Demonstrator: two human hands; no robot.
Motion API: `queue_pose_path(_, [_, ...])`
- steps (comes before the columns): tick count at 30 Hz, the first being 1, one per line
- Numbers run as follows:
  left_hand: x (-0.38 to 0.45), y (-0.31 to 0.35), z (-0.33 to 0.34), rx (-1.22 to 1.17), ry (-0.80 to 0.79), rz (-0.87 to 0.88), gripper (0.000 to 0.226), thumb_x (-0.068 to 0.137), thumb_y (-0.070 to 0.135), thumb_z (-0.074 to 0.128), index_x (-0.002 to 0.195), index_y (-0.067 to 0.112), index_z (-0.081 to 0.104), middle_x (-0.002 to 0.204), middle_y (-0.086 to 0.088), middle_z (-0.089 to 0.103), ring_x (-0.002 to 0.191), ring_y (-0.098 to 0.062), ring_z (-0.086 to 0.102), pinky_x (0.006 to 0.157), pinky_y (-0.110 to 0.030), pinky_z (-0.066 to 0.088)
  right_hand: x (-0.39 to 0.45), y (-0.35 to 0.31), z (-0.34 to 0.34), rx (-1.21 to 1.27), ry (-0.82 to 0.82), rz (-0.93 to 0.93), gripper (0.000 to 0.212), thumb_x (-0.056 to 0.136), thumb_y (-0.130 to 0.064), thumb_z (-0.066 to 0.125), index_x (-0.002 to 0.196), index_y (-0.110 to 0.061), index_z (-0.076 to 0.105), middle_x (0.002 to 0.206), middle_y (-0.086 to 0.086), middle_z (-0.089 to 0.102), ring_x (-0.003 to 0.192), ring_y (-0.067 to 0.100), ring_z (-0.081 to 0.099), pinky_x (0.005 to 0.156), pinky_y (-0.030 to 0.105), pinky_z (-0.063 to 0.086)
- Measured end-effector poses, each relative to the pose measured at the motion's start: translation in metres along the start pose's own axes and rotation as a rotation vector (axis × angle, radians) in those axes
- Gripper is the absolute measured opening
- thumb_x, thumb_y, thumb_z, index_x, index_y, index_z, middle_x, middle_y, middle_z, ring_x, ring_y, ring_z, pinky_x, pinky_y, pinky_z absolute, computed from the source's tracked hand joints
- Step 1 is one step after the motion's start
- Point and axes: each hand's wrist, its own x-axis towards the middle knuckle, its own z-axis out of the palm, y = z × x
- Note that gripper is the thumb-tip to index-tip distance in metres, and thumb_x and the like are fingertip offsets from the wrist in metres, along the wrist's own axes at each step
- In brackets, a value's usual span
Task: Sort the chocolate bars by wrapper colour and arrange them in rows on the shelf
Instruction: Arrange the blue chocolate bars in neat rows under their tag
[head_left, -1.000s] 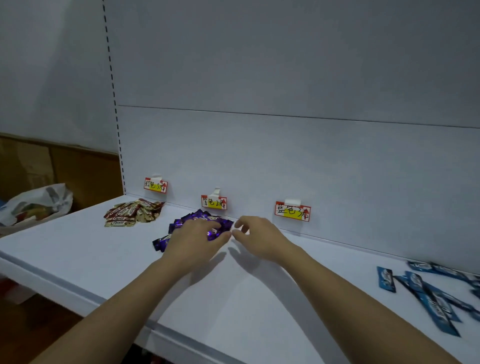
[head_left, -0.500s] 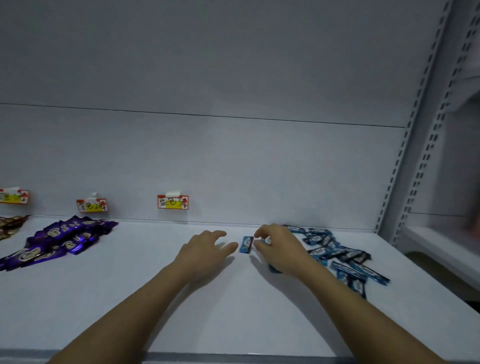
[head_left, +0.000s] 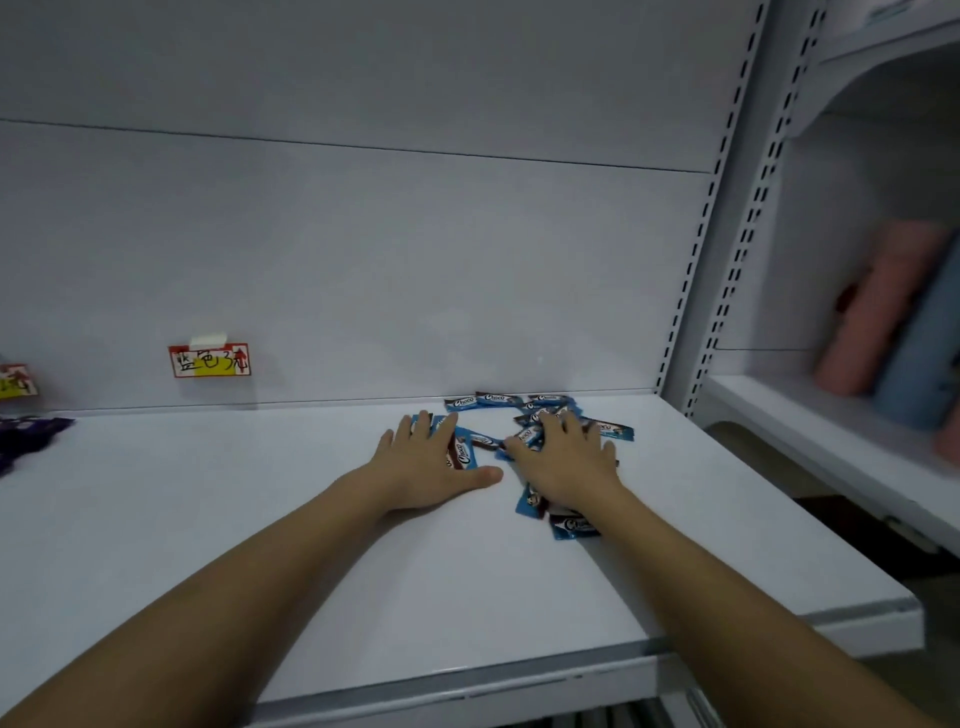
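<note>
White shelf (head_left: 363, 561) runs wide and flat, w/ a white back wall (head_left: 363, 249) behind it. I use the blue label tag (head_left: 209, 360) on that wall as my marker. It is red-edged w/ a yellow patch and handwriting.

Far left of the tag, at the pic edge, a 2nd tag (head_left: 16, 381) shows only partly. Just below that one, purple bars (head_left: 28, 439) lie on the shelf, cut off by the edge.

Right of the blue label tag and lower down, the left hand (head_left: 434, 465) lies flat on the shelf. Fingers are straight and spread, thumb out to the right. Fingertips rest on a few blue wrappers; nothing is gripped.

Further right of the tag is the blue bar pile (head_left: 540, 415), a messy heap near the back wall, not in rows. Wrappers say "Choco".

Right hand (head_left: 563, 465) sits on top of that pile, palm down. Fingers are spread and a bit bent, pressing on the bars. Can't tell if any bar is pinched under it. One blue bar (head_left: 571, 526) sticks out near the wrist.

Far right of the tag, past the slotted post (head_left: 727, 249), is another shelf unit (head_left: 831, 447). It holds blurry upright things, one pink (head_left: 878, 306), one blue (head_left: 924, 353). Too blurry to tell what they are.
</note>
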Motion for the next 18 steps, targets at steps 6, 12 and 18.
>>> queue_pose_path(6, [0.008,-0.026,-0.015,-0.32,0.038,0.095,0.107,0.079,0.068,0.058,0.155,0.018,0.001,0.161,-0.007,0.01,0.148,-0.021,0.009,0.119,-0.036,0.014,0.038,-0.049,0.009,-0.004,-0.08,-0.095,0.071,0.095,-0.064,0.026,0.151,-0.021,0.027,0.159,0.007,0.021,0.145,0.039,0.011,0.116,0.057,0.014])
queue_pose_path(12, [0.003,-0.056,-0.035,-0.411,0.183,0.011,0.06,0.082,0.056,0.064,0.133,0.028,0.051,0.136,0.0,0.049,0.122,-0.017,0.045,0.099,-0.033,0.04,0.054,-0.054,-0.021,0.026,0.111,-0.158,0.038,0.101,-0.037,0.036,0.128,-0.018,0.054,0.128,0.007,0.052,0.125,0.03,0.039,0.098,0.048,0.038])
queue_pose_path(18, [0.001,-0.06,-0.041,-0.318,0.066,-0.034,0.041,0.08,0.048,0.071,0.115,0.029,0.062,0.102,0.006,0.057,0.085,-0.008,0.053,0.067,-0.022,0.043,0.035,-0.04,-0.056,0.23,-0.226,-0.475,0.017,0.094,-0.016,0.061,0.098,-0.029,0.072,0.094,-0.018,0.063,0.091,0.007,0.06,0.068,0.017,0.044])
